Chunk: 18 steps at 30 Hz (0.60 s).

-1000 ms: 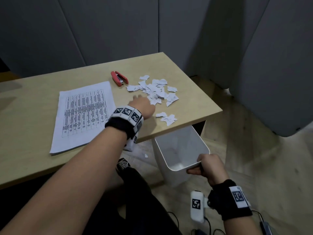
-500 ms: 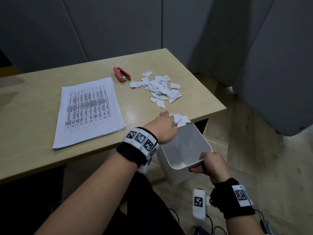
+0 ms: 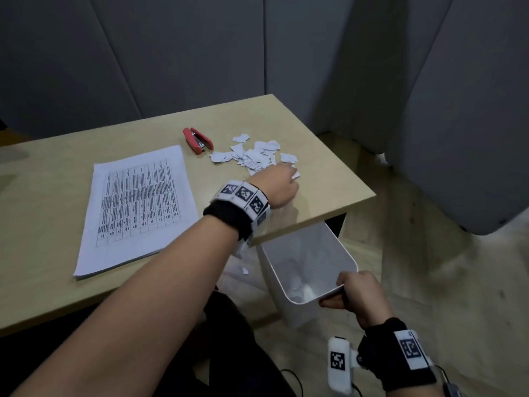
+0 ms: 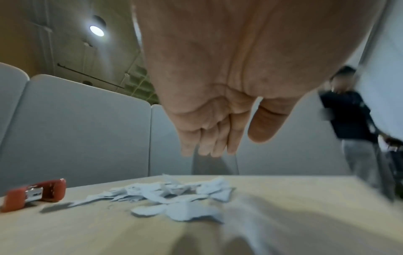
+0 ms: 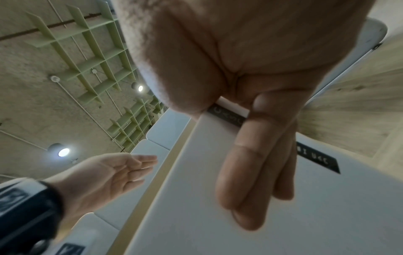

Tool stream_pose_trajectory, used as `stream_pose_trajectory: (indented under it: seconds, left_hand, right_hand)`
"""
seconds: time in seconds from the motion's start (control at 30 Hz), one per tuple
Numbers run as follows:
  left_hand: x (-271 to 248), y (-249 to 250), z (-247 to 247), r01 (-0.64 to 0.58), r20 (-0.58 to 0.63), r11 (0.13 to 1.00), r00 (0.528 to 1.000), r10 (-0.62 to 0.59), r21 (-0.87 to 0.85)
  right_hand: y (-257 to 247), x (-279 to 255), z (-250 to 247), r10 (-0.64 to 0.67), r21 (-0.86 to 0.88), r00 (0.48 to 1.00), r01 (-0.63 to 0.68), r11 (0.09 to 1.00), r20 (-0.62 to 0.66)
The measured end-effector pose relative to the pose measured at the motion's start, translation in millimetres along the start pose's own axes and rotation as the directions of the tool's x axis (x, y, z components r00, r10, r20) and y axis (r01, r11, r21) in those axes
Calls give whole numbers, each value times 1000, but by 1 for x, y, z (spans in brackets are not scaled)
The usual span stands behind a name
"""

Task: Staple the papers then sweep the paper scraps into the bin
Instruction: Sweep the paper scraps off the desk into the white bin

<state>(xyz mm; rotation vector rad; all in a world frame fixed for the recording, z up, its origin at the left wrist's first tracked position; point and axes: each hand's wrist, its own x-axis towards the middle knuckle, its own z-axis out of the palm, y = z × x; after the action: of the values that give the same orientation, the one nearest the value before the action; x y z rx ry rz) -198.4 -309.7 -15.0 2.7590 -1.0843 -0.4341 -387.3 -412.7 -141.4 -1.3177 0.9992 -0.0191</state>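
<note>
While right hand (image 3: 357, 293) grips bin (image 3: 312, 253), left hand (image 3: 279, 186) flat.

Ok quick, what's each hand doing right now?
Left hand: open, fingers straight, reaching into the paper scraps on the table.
Right hand: closed on the rim of the white bin.

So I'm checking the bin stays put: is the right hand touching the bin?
Touching. In the right wrist view the right hand has fingers flat on the white bin wall; the head view shows it gripping the rim.
</note>
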Motion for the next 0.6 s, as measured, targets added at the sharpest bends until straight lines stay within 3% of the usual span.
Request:
stream_pose_trajectory:
  seconds: [0.23,0.43,0.6]
  left_hand:
    - [47,-10,9,85,141,989,985,-103,124]
    - [16,1,28,-36,223,993,975,9,116]
    - [-10,10,42,-109,197,994,975,102,26]
  right_hand:
    - [1,-3,-1,20,-19,1000,-20,1000,10]
    - [0,-4,-2,20,-36,999,-19,999,32]
    - [1,-3,-3,21,-14,1000,-21,1000,20]
